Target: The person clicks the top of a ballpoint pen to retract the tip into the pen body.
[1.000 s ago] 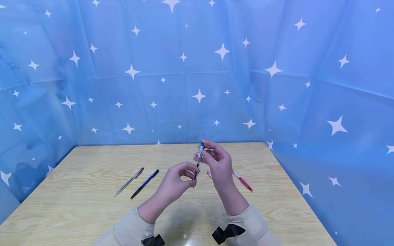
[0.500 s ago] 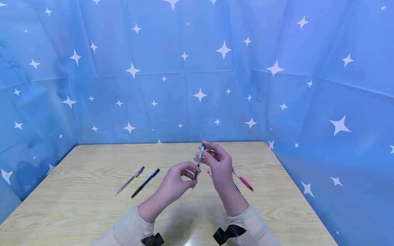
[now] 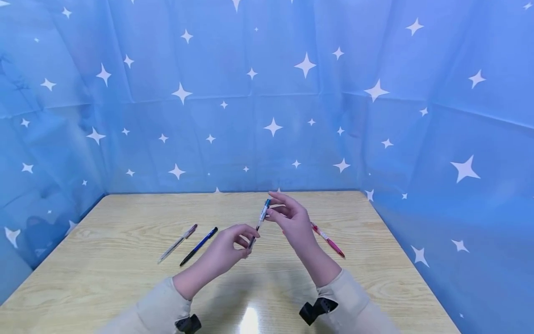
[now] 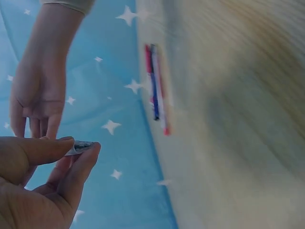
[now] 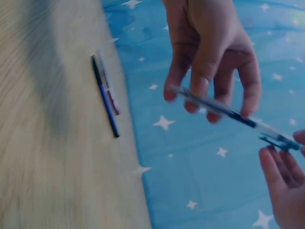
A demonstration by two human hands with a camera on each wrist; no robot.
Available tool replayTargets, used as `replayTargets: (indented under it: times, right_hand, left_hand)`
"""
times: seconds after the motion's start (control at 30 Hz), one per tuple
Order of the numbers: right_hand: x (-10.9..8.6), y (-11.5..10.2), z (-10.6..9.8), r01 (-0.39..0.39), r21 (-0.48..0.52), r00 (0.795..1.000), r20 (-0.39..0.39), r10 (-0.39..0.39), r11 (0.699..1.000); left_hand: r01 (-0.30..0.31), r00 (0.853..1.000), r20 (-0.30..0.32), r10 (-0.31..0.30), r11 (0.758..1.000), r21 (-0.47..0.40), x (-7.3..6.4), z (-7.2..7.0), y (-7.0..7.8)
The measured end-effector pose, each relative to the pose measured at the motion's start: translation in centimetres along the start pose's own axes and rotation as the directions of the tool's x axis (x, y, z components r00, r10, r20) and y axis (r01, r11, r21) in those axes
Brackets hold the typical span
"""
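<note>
A clear-barrelled pen [image 3: 262,215] with a teal top end and a white label slants above the table, held between both hands. My left hand [image 3: 225,250] pinches its lower end between thumb and fingers. At the teal end, my right hand [image 3: 296,227] has its thumb and fingertips on the pen. In the right wrist view the clip of the pen [image 5: 276,140] faces the right fingers, and the left fingers spread along the barrel. The left wrist view shows only the tip of the pen [image 4: 82,147] between the left fingertips.
On the wooden table [image 3: 125,287], a clear pen [image 3: 177,243] and a blue pen [image 3: 199,246] lie at left. A pink pen [image 3: 331,243] lies at right, partly behind the right hand. A dark blue pen [image 4: 155,90] lies beside it. A starry blue curtain [image 3: 233,153] surrounds the table.
Both hands and the held pen have shifted slightly left, the left hand most, and the pen leans more. The right forearm has swung a little outward. The pens on the table stay put.
</note>
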State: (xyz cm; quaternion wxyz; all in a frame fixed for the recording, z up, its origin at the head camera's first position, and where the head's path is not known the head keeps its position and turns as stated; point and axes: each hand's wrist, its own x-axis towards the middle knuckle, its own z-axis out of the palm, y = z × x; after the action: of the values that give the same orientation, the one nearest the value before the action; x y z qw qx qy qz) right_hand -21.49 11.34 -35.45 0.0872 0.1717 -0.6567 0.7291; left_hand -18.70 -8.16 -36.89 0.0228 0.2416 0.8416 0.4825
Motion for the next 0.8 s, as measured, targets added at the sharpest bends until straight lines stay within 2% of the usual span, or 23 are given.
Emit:
replayTargets:
  times: [0.13,0.27,0.37,0.43,0.6,0.7,0.8]
  right_hand:
    - [0.3,0.8,-0.1,-0.045,-0.139,0.998,0.034,0.050,0.989]
    - [0.4,2.0,0.0,-0.100,-0.303,0.988,0.080,0.130,0.948]
    - [0.4,3.0,0.3,-0.109,-0.387,0.976,0.131,0.171,0.916]
    - [0.3,3.6,0.6,-0.104,-0.430,0.967,0.168,0.193,0.897]
    - [0.1,4.8,0.9,-0.127,-0.526,0.926,0.240,0.290,0.841]
    - [-0.1,5.1,1.0,-0.140,-0.584,0.903,0.255,0.344,0.800]
    - [-0.2,5.5,1.1,-0.131,-0.604,0.889,0.279,0.362,0.786]
  left_hand:
    - [0.051,0.999,0.000,-0.051,0.998,0.047,-0.5,-0.7,-1.8]
    - [0.098,0.995,-0.005,-0.098,0.987,0.128,-0.9,-1.4,-3.5]
    - [0.122,0.992,-0.010,-0.122,0.975,0.187,-1.2,-1.7,-4.7]
    - [0.139,0.990,-0.012,-0.139,0.968,0.209,-1.4,-1.9,-5.4]
    - [0.174,0.985,-0.031,-0.171,0.957,0.233,-1.8,-2.4,-6.7]
    - [0.225,0.974,-0.050,-0.219,0.948,0.226,-2.0,-2.7,-7.4]
    - [0.281,0.960,-0.064,-0.274,0.936,0.211,-2.2,-3.0,-8.0]
